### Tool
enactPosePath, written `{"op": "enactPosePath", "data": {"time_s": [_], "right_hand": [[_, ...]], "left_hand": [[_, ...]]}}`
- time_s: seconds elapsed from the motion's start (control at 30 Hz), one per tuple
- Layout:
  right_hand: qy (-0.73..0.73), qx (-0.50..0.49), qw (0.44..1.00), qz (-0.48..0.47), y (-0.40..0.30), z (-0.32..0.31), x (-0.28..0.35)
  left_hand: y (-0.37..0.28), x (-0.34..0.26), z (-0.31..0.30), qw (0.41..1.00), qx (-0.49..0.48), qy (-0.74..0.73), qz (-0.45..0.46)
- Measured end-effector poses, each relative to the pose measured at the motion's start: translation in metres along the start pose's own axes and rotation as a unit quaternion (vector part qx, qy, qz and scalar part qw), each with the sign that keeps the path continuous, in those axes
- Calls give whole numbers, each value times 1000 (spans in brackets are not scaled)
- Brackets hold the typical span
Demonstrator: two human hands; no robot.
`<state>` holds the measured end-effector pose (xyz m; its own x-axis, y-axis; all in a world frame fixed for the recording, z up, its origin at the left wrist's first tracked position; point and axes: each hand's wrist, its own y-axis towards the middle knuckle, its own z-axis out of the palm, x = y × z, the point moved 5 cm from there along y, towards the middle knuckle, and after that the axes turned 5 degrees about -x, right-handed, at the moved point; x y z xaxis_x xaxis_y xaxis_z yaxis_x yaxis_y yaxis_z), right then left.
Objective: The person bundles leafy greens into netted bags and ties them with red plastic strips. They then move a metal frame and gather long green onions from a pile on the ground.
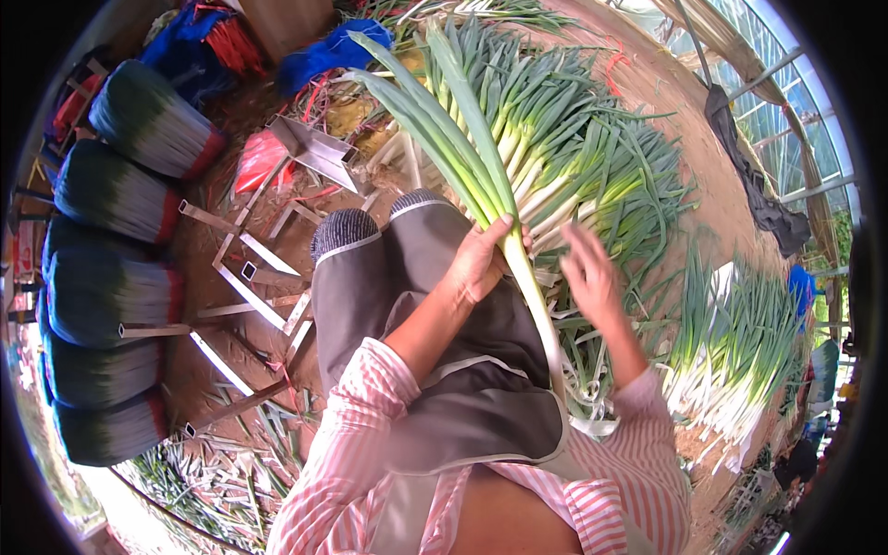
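A long green onion (519,260) with broad green leaves and a white shank lies across my lap. My left hand (483,258) grips it where the leaves meet the shank, with the thumb on top. The root end reaches down towards my apron (479,423). My right hand (588,270) is held just right of the shank, blurred, its fingers apart and nothing seen in them. Beyond both hands spreads a large pile of green onions (555,146), their white ends pointing towards me. Peeled leaf strips (590,378) lie below my right hand.
Netted bundles of green onions (111,295) are stacked at the left. A metal frame (236,277) with a metal trough (312,149) stands left of my knees. More green onions (735,347) lie at the right. Leaf scraps (215,485) litter the soil, lower left.
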<state>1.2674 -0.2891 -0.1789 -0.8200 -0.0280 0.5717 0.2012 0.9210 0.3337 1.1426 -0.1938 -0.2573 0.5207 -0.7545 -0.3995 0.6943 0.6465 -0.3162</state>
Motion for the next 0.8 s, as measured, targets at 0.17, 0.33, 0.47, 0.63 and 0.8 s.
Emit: {"op": "enactPosePath", "data": {"time_s": [0.17, 0.33, 0.47, 0.63, 0.8], "right_hand": [[-161, -24, 949, -269, 126, -2, 30], [-199, 40, 908, -366, 191, -8, 50], [-164, 159, 918, -324, 203, -6, 32], [-181, 232, 935, -199, 200, -9, 6], [-147, 226, 925, -270, 197, -26, -16]], "left_hand": [[-17, 29, 9, 997, 44, -9, -65], [-26, 36, 13, 997, 10, 17, -78], [-22, 39, 12, 998, -12, 59, 15], [-18, 43, 13, 965, -108, 209, 114], [-12, 43, 2, 979, -88, 164, 85]]}}
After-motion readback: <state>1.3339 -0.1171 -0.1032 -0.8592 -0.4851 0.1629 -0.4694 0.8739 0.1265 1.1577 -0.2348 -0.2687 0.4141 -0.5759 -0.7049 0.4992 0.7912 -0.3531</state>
